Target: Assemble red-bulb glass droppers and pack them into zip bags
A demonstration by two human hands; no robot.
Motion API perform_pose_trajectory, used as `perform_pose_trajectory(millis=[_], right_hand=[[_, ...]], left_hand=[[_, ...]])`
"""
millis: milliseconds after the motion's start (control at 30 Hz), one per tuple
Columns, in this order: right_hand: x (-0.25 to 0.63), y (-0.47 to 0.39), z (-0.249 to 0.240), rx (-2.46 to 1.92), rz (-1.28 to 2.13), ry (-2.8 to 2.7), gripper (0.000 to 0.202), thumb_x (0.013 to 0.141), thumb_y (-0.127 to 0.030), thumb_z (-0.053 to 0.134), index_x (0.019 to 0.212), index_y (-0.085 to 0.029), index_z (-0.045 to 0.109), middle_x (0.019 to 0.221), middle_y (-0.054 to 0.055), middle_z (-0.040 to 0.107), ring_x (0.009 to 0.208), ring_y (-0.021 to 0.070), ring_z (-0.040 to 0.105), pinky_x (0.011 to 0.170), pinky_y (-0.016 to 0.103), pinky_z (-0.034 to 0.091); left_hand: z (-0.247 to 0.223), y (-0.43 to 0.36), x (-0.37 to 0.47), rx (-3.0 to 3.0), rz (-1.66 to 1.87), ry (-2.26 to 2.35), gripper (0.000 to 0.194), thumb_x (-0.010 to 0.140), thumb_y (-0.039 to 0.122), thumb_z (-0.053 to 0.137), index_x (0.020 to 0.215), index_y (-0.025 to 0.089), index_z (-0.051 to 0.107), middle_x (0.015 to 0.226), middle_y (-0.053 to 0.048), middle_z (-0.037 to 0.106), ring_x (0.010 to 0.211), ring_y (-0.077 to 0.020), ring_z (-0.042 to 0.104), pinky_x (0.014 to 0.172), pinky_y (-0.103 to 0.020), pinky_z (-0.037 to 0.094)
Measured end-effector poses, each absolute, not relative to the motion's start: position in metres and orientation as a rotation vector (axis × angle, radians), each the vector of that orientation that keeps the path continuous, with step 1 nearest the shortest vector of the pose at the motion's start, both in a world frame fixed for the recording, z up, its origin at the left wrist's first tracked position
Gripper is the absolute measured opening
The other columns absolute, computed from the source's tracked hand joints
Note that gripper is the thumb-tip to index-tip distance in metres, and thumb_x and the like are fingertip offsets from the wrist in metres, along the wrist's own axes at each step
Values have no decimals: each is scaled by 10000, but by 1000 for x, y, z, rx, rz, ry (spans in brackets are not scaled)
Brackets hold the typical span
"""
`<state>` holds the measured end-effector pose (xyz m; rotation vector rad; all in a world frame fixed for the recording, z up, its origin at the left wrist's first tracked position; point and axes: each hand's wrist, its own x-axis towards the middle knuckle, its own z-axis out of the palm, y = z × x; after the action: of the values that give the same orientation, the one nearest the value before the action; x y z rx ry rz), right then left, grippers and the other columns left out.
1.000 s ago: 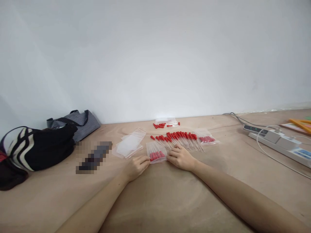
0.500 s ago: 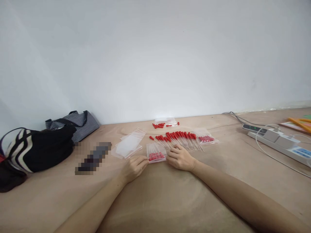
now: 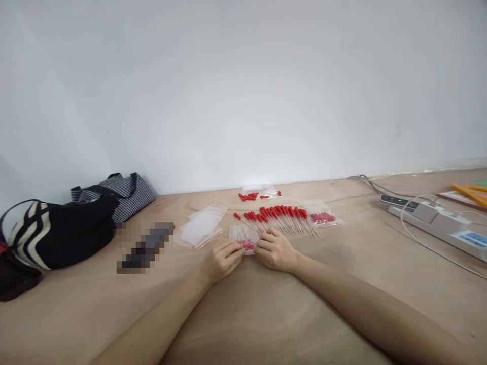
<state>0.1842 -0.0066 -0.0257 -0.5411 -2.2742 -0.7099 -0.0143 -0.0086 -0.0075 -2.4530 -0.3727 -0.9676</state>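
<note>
A clear zip-lock bag (image 3: 239,232) lies flat in front of me with several red-bulbed droppers (image 3: 248,245) inside, bulbs toward me. My left hand (image 3: 225,259) pinches the bag's near edge on the left, fingertips over the bulbs. At the near right corner, my right hand (image 3: 274,251) has curled fingers closed on the same bag. Both hands hide parts of its near edge. Just beyond lies a row of loose droppers (image 3: 283,212) with red bulbs and thin clear stems. Another filled bag (image 3: 323,217) rests at the row's right end.
Flat clear bags (image 3: 203,225) are stacked on the left. Loose red bulbs (image 3: 248,196) and a plastic bag (image 3: 262,189) lie near the wall. A black bag (image 3: 81,233) and a blurred dark object (image 3: 148,248) sit farther left. A power strip (image 3: 452,230) with cables stands right.
My left hand has slid right along the bag's near edge, covering some of the bulbs. The right hand has shifted slightly left, so the two hands are closer together.
</note>
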Motion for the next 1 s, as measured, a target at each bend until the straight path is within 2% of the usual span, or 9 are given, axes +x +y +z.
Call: perform_pose_trajectory(millis=[500,700,867,1000], right_hand=[[171,-8,-28,-506,-720,-2281,330,859,-108,320,610,-158,531,590,16,508,592,120,378,609,287,265],[175,-8,-28,-506,-684,-2279,273,841,-112,346,645,-161,530,601,14,504,605,121,383,623,285,263],[181,-9,-26,-575,-662,-2243,252,812,-103,362,650,-156,548,603,17,514,606,122,385,628,279,270],[182,-9,-26,-576,-625,-2221,247,812,-106,374,658,-156,560,595,15,524,607,121,399,631,276,275]], left_hand=[[-9,-8,-14,-2447,-907,-326,138,801,95,462,817,140,591,749,-40,653,710,-136,591,643,-278,488],[-8,-8,-17,-2386,-918,-314,127,798,88,472,806,147,584,751,-35,651,710,-131,583,693,-296,473],[-7,-8,-28,-2302,-840,-331,177,835,76,397,866,125,564,754,-61,644,697,-147,577,688,-326,461],[-4,-9,-34,-2284,-815,-425,175,846,85,392,819,124,561,725,-52,633,696,-151,572,691,-323,457]])
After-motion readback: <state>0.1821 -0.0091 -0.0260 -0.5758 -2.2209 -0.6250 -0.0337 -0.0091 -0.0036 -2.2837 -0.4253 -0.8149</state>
